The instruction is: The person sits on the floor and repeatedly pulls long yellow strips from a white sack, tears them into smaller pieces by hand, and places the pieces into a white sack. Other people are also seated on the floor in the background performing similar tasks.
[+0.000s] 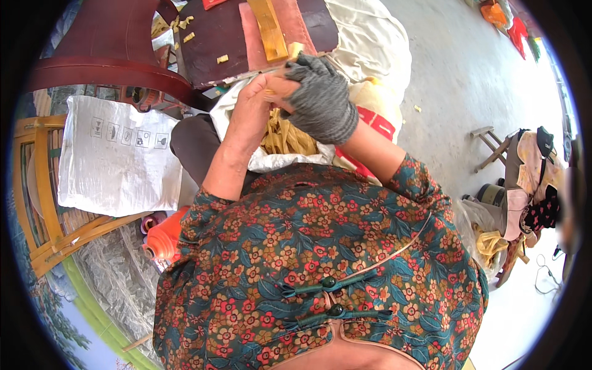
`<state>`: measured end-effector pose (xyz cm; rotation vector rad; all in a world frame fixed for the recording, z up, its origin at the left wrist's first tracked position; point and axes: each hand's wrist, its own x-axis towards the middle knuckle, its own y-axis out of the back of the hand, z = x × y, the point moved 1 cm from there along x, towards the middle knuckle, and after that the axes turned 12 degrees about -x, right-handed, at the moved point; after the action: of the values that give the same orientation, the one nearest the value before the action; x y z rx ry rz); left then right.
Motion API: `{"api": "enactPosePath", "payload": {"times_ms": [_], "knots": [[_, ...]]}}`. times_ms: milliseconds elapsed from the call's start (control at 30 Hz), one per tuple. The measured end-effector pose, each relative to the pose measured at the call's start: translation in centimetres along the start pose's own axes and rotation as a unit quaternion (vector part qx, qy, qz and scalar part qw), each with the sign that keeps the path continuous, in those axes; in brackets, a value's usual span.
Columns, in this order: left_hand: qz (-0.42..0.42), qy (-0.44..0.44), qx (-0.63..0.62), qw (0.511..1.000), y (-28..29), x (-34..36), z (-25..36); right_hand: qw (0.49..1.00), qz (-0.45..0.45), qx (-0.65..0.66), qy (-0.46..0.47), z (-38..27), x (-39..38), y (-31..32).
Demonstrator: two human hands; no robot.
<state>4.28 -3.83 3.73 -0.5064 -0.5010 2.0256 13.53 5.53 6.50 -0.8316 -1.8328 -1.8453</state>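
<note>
The left hand (251, 102) and the gloved right hand (320, 98) meet just in front of the board (213, 37), their fingers bent and brought close together; a bit of yellow shows between them, but I cannot tell whether either hand is pinching it. Below them, the yellow-brown strips (285, 140) lie in the white bag (271, 161) against the person's front. On the board, the wooden bar (269, 28) lies over a pink cloth (298, 28), with yellow scraps (222, 59) to the left.
</note>
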Motion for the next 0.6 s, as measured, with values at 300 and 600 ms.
{"api": "enactPosePath", "payload": {"times_ms": [300, 600], "knots": [[0.074, -0.299, 0.439, 0.844, -0.8, -1.2, -0.5, 0.93, 0.032, 0.304, -0.205, 0.8, -0.7, -2.0], [0.083, -0.451, 0.412, 0.788, -0.4, -0.7, 0.0, 0.525, -0.101, 0.689, -0.489, 0.5, -0.4, -3.6]]}}
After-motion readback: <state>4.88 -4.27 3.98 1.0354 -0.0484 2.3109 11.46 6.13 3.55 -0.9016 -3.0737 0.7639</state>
